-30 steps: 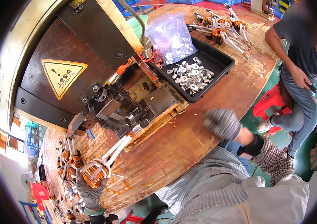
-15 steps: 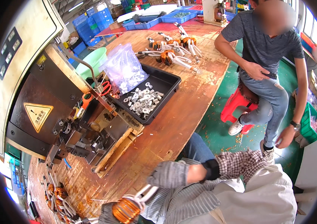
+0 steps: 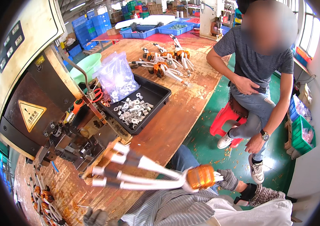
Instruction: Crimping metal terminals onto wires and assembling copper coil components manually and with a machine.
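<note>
My right hand (image 3: 228,180), in a grey glove, grips the right end of a copper-wound coil (image 3: 202,176) and holds it up in front of my lap. Several white-sleeved leads (image 3: 150,167) stretch left from the coil, over the table's near edge; their ends are smeared by motion. At the lower edge, my left hand (image 3: 96,217) shows only in part, also gloved in grey. Its fingers are apart and nothing shows in them. Nearest to it, at the lower left, lie several similar coils (image 3: 47,196) with white leads on the wooden table.
A press machine (image 3: 28,98) stands at the left, its tooling (image 3: 79,145) facing me. Beyond it, a black tray (image 3: 162,98) holds metal terminals (image 3: 133,111) and a plastic bag (image 3: 116,79). More coils (image 3: 160,69) lie farther back. A person (image 3: 258,71) sits on a red stool (image 3: 222,119) at the right.
The coil has moved from low near my left hand up and right, now held in my right hand. Its leads have swung out leftward. The view has shifted slightly.
</note>
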The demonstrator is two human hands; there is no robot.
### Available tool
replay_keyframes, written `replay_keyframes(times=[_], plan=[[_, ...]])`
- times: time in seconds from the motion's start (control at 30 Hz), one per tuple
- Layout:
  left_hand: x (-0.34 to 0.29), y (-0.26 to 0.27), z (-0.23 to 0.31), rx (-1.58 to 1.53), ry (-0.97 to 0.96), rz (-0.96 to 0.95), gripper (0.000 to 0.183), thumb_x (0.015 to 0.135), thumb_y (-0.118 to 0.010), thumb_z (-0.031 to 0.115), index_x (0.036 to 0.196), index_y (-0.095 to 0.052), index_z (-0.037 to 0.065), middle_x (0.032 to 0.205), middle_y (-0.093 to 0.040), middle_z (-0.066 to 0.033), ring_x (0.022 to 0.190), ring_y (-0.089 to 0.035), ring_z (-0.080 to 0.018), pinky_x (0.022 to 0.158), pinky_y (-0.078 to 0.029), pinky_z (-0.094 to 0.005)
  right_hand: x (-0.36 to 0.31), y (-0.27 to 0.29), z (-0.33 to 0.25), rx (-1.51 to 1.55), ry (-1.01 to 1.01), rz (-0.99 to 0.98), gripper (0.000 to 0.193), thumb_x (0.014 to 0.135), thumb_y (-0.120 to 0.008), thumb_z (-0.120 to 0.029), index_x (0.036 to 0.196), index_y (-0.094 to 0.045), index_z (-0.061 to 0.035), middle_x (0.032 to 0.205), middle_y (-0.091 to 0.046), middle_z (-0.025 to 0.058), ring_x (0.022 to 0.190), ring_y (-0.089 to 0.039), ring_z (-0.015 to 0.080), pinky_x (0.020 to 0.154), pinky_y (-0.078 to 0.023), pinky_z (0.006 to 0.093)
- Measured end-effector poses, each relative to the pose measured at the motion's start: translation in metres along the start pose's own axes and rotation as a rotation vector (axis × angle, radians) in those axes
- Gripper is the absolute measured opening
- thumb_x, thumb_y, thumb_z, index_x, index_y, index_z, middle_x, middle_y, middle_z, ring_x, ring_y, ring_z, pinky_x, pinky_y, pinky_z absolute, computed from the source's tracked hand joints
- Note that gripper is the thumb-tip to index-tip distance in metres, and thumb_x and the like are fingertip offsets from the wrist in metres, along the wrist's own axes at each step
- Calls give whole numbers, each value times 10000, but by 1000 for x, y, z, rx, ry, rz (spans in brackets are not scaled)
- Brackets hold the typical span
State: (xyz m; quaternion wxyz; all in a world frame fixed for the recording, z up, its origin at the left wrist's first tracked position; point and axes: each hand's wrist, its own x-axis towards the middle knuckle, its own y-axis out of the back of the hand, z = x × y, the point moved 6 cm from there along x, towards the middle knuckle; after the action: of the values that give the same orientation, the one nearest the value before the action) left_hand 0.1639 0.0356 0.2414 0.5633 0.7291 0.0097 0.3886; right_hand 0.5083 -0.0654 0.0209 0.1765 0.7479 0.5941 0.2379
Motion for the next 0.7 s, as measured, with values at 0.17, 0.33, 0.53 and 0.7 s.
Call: replay_keyframes(times=[0.17, 0.33, 0.53, 0.7], plan=[[-34, -11, -25, 50, 292, 32, 298, 753, -658, 188, 1010, -548, 86, 1072, -541, -111, 951, -539, -317, 869, -411, -437, 28, 24, 3, 527, -168, 259, 247, 844, -536, -253, 933, -553, -24, 606, -529, -8, 490, -500, 65, 447, -397, 232], [-63, -20, -46, 106, 370, -17, 305, 746, -662, 165, 1021, -553, 89, 1040, -559, -114, 934, -548, -309, 846, -432, -425, 148, 55, 0, 638, -92, 300, 324, 864, -472, -315, 945, -528, -6, 554, -451, -9, 380, -473, 100, 343, -391, 253], [-112, -13, -76, 233, 638, -58, 304, 753, -652, 103, 1025, -544, 22, 992, -554, -186, 846, -563, -340, 730, -476, -387, 354, 113, -8, 670, -137, 183, 276, 812, -594, -360, 734, -506, -110, 533, -448, -9, 389, -408, 111, 371, -371, 266], [-123, 0, -76, 355, 731, -100, 277, 774, -636, 139, 1009, -547, 23, 972, -543, -180, 822, -548, -341, 725, -460, -412, 513, 156, 0, 1151, -152, -22, 117, 837, -545, -187, 765, -544, -95, 570, -494, -16, 456, -480, 119, 399, -406, 254]])
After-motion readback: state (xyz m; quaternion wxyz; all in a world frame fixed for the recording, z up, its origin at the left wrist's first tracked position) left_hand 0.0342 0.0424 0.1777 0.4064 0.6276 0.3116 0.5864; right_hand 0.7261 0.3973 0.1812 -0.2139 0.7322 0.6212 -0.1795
